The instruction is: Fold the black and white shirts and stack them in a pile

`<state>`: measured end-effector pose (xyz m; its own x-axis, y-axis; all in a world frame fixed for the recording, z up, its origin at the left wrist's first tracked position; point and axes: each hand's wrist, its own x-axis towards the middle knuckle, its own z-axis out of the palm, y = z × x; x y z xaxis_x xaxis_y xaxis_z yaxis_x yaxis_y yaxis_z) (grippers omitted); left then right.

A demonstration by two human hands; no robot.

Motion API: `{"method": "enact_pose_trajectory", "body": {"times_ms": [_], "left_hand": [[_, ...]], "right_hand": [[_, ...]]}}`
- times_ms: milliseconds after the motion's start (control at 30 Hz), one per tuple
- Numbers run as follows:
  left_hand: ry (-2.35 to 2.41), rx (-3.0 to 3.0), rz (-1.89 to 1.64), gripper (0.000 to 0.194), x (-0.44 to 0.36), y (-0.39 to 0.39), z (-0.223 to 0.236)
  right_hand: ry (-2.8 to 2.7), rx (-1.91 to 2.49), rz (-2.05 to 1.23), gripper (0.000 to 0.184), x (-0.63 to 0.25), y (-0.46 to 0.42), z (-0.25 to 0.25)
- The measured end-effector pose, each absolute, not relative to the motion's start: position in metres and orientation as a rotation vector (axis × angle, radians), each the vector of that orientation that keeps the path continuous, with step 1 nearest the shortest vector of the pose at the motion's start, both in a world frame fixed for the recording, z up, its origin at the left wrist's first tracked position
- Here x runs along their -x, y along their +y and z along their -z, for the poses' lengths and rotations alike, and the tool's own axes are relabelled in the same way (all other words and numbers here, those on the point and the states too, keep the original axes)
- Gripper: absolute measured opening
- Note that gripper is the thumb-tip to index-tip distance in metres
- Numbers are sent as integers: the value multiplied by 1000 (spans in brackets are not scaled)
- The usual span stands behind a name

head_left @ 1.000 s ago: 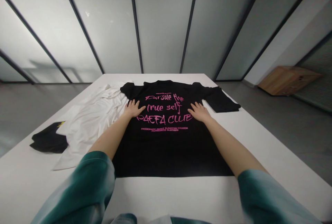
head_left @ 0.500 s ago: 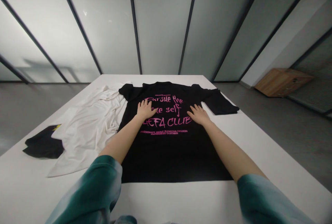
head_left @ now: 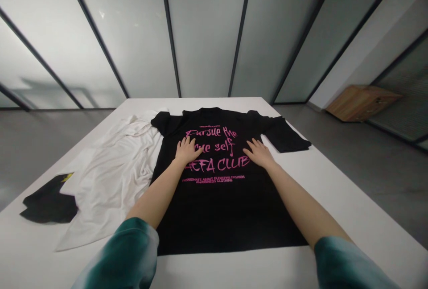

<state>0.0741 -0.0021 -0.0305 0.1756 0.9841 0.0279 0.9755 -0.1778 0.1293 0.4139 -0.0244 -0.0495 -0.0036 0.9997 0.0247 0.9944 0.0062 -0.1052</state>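
A long white table (head_left: 347,204) is being looked down on from its near end, and the room around it is being shown as a grey floor (head_left: 56,135) with frosted glass panels (head_left: 203,30) in dark frames beyond the far end. A wooden box (head_left: 359,103) is being stood on the floor off the table's far right corner.

A black T-shirt (head_left: 227,217) is being laid out flat in the middle of the table, collar toward the far edge, with pink lettering (head_left: 217,146) facing up. The left hand (head_left: 187,150) and right hand (head_left: 259,154) are being held open and palm down on that lettering, fingers spread, with nothing gripped. Teal sleeves (head_left: 123,258) are being worn on the forearms.

A rumpled white cloth (head_left: 110,182) is being left on the table just beside the shirt's left side, and a dark bundle (head_left: 50,204) with a yellow patch (head_left: 67,176) is lying against the cloth, near the table's left edge. Bare tabletop is being left open between the shirt's hem and the near edge, along the shirt's right side, and in a strip beyond the collar.
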Motion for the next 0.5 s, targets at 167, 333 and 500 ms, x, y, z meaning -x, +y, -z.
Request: {"method": "enact_pose_trajectory", "body": {"times_ms": [167,333,500], "left_hand": [[1962,-2331,-163,79,-73,-4,30],[1964,-2343,-175,76,-74,-5,30],[1973,-2342,-179,75,-74,-5,29]], "right_hand": [[-2126,2122,-102,66,-415,-25,51],[-2079,2072,-131,64,-417,-26,51],[-1922,1917,-200,58,-422,-23,62]]}}
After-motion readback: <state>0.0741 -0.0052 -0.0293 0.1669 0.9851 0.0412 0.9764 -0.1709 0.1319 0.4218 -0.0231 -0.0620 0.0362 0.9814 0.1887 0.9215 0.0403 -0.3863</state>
